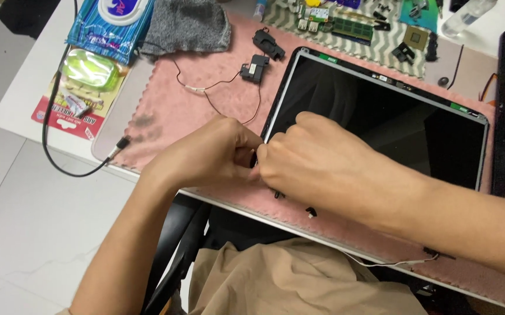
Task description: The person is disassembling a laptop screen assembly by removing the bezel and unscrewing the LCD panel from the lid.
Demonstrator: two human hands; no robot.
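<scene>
Head view looks down on a bare black laptop display panel with a thin silver metal frame (381,125), lying flat and face up on a pink fuzzy work mat (165,108) that covers the white tabletop (28,76), probably so that the glass is cushioned and small parts do not roll off. The left hand (211,153) and the right hand (316,160) meet at the panel's near left corner, knuckles touching, both curled tight with fingertips pinched on something small at the frame edge; what they grip is hidden behind the fingers. The right forearm lies across the panel's lower edge, seemingly steadying it. Just beyond the hands a pair of small black speaker modules joined by thin black wire (259,58) rests on the mat, set apart from the panel. Farther back lie a grey knitted cloth (188,24), a blue wet-wipe pack (109,23) and green circuit boards on a zigzag-patterned mat (346,23). A black cable (60,160) loops off the tabletop's left edge
</scene>
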